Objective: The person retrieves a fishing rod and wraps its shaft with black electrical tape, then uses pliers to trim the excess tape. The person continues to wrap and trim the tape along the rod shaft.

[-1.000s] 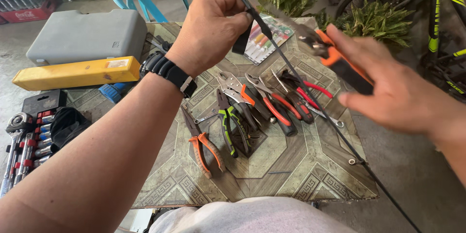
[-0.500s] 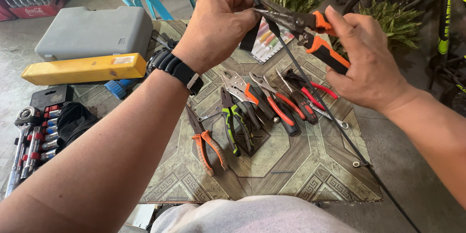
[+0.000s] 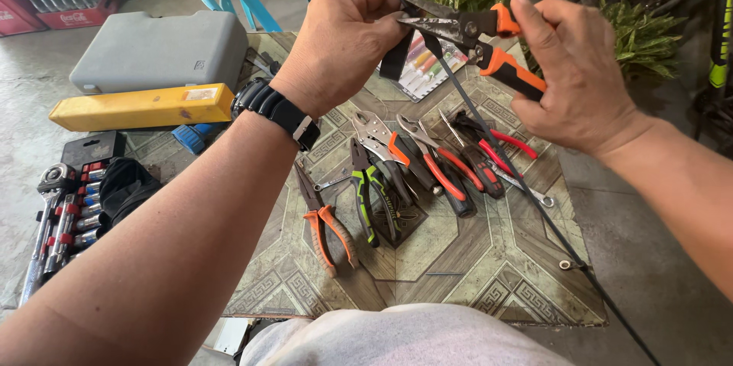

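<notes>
Since a second ago, both hands have closed in together at the top of the view, and the cutter that was loose in my open right palm is now gripped and brought to the cable. Far left, at 9 o'clock, the socket set [image 3: 57, 217] lies on the floor, with the yellow level [image 3: 145, 106] and the grey tool case [image 3: 156, 49] above it toward 10 o'clock. My left hand [image 3: 343, 41], black watch [image 3: 279, 110] on the wrist, is pinched shut on the black cable [image 3: 496, 156] at 12 o'clock. That cable runs from my fingers down across the patterned mat [image 3: 458, 274] to 5 o'clock. Below, at centre, the orange pliers [image 3: 328, 221], green-handled pliers [image 3: 370, 198] and red-handled pliers [image 3: 439, 167] lie side by side on the mat. At 1 o'clock my right hand [image 3: 576, 76] is wrapped around the orange-handled cutter [image 3: 477, 38], its blades pointing left, touching the cable just beside my left fingertips. Whether the blades have bitten in, I cannot tell.
</notes>
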